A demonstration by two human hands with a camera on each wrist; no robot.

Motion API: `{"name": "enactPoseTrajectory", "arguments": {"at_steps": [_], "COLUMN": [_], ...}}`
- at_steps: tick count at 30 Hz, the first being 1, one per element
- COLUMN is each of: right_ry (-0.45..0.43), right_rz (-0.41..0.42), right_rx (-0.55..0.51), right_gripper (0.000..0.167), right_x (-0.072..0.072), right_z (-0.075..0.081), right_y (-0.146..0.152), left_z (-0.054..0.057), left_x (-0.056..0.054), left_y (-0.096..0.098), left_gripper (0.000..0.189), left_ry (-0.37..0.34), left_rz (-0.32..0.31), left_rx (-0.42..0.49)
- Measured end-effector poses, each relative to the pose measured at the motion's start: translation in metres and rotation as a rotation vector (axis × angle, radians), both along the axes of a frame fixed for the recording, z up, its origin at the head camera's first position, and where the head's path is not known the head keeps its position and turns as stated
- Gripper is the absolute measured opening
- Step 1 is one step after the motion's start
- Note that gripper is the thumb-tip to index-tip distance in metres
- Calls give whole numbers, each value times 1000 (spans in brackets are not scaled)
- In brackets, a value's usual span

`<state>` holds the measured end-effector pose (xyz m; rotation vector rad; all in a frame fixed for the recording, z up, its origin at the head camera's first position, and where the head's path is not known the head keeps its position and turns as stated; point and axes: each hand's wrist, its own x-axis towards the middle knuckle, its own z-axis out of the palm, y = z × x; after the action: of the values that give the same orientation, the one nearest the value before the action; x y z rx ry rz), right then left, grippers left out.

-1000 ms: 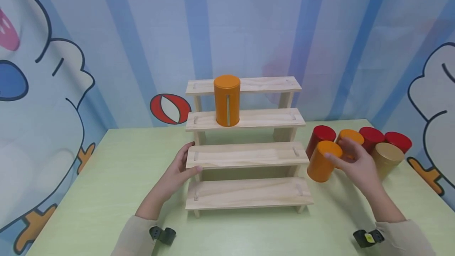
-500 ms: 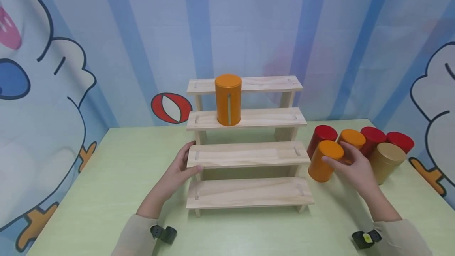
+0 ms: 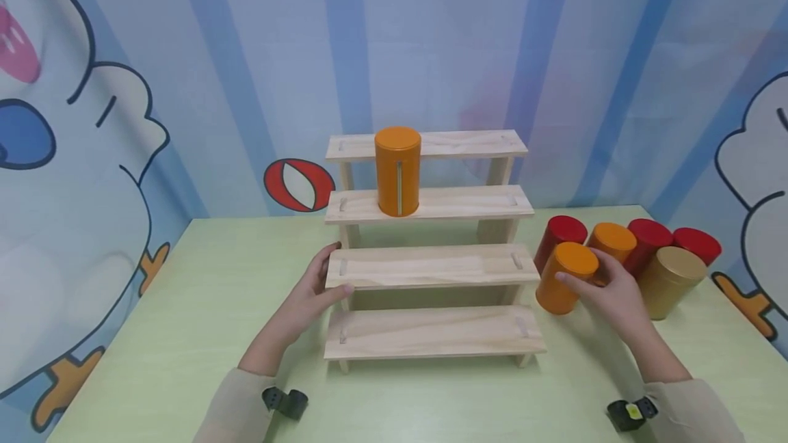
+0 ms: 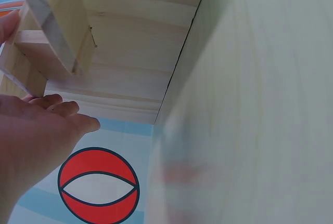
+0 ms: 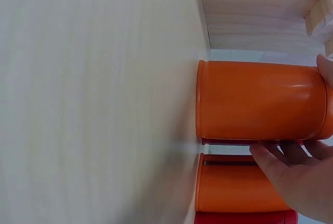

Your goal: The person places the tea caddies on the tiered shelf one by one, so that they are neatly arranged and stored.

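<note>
A four-step wooden display stand (image 3: 431, 269) stands mid-table in the head view. At its left end my left hand (image 3: 308, 296) grips the second step from the bottom, thumb on the front edge and fingers round the side. An orange tin canister (image 3: 399, 173) with a pale vertical stripe stands upright on the second step from the top. To the right of the stand, my right hand (image 3: 615, 292) holds another orange canister (image 5: 260, 99) near its lid, thumb on one side and fingers on the other. In the right wrist view its base is right at the tabletop.
Behind and beside the held canister stand an orange canister (image 3: 612, 238), a gold canister (image 3: 671, 286) and three red ones, the nearest red canister (image 3: 563, 231) beside the stand. A printed cloth backdrop (image 3: 431, 39) rises behind the table (image 3: 203, 292).
My right hand has lowered its fingers from over the rear orange canister into the gap and taken hold of the front one. The left hand keeps its grip.
</note>
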<state>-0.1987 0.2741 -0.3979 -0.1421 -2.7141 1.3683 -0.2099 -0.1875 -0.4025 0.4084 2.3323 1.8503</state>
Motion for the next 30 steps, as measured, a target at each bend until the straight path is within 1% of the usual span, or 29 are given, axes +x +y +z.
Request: {"name": "enactPoseTrajectory", "arguments": {"at_steps": [9, 14, 18, 24, 27, 30], "right_ry": [-3, 0, 21, 79, 103, 108], "right_rz": [-6, -8, -15, 0, 8, 4], "right_rx": [1, 2, 1, 21, 25, 38], "right_gripper": [86, 87, 84, 78, 76, 76], "right_x": [0, 0, 1, 7, 12, 15], "right_z": [0, -1, 1, 12, 21, 33], "right_y": [0, 0, 1, 4, 5, 5], "left_z": [-1, 0, -1, -1, -1, 0], "left_x": [-1, 0, 0, 0, 0, 0], "left_y": [-1, -1, -1, -1, -1, -1], "left_gripper": [82, 82, 82, 82, 82, 82], "left_ry": [12, 14, 16, 24, 23, 20], "left_rz": [-29, -29, -31, -31, -26, -24], "left_rx": [17, 18, 18, 28, 26, 17]}}
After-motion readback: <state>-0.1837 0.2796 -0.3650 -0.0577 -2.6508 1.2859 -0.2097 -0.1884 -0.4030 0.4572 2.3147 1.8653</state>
